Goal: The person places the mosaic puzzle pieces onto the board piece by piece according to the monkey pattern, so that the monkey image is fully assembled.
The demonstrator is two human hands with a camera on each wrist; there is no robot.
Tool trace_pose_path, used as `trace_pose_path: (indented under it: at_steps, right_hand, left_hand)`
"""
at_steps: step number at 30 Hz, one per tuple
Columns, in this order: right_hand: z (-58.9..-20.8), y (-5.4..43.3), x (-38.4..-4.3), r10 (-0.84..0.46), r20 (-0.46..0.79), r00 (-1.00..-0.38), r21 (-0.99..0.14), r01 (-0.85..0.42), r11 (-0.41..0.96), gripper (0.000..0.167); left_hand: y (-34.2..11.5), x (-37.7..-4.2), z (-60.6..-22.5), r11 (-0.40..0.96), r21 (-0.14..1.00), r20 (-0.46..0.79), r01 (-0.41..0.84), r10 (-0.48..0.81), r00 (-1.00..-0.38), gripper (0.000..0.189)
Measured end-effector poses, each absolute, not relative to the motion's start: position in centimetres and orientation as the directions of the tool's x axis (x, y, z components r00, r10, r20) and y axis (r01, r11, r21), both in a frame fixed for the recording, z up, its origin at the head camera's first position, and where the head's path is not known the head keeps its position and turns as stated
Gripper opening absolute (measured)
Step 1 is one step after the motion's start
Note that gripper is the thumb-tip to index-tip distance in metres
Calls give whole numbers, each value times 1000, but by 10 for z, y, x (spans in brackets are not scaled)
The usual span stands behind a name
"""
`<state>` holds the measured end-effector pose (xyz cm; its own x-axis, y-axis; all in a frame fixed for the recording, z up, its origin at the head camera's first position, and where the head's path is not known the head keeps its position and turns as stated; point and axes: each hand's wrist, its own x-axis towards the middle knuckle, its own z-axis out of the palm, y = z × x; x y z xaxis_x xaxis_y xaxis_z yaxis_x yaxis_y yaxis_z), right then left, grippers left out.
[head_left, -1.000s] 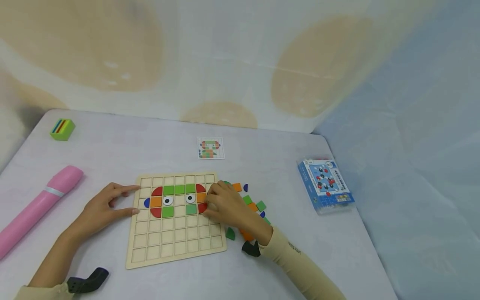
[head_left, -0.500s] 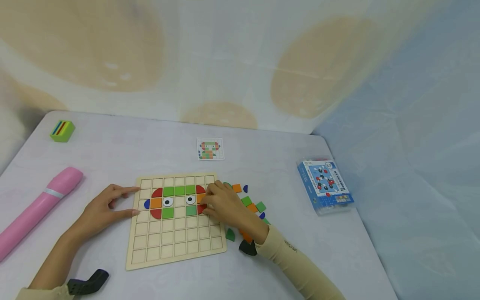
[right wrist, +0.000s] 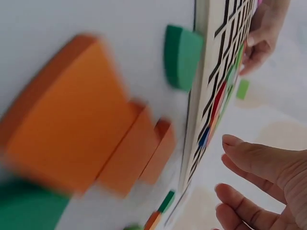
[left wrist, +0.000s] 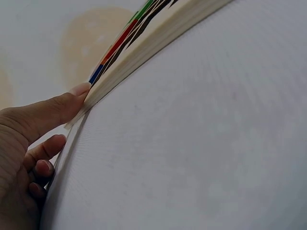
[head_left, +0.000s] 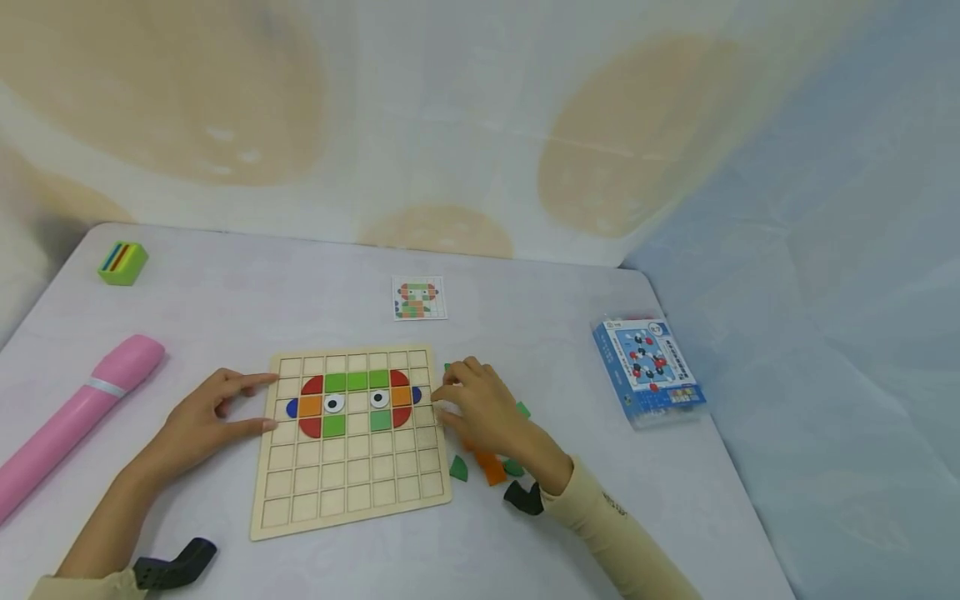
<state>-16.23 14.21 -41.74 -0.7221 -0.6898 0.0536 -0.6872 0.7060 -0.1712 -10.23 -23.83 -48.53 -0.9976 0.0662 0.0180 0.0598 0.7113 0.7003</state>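
Observation:
A wooden grid board (head_left: 357,472) lies on the table with coloured tiles forming a face: red quarter-circles, green and orange squares, two eye tiles and a blue half-circle at each side. My left hand (head_left: 206,414) touches the board's left edge with thumb and index finger spread and extended; the left wrist view shows the thumb (left wrist: 62,108) on the edge. My right hand (head_left: 487,408) hovers beyond the board's right edge, close to the right blue half-circle (head_left: 417,395). Its thumb and fingers are apart with nothing between them in the right wrist view.
Loose orange tiles (head_left: 491,468) and a green quarter-circle (head_left: 459,468) lie right of the board, partly hidden by my right hand. A pattern card (head_left: 419,298) lies behind. Around stand a blue box (head_left: 648,367), a pink roll (head_left: 82,408) and a green block (head_left: 123,262).
My right hand has moved right, off the board. The blue half-circle beside the right orange square now shows in its cell. My left hand has stayed at the left edge.

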Motion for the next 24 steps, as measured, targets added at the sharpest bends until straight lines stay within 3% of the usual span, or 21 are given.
trace_pose_path:
  at_steps: [17,24]
  right_hand:
    - [-420,193,-192,-526,63,-848,-237,-524,818,26]
    - [-426,199,-205,-496,26,-868,-199,-490,848,29]
  left_hand:
    - [-239,-103,-485,706,706,10,52,63,-998,64]
    - [-238,-103,-485,696,717,-3,46,68,-998,63]
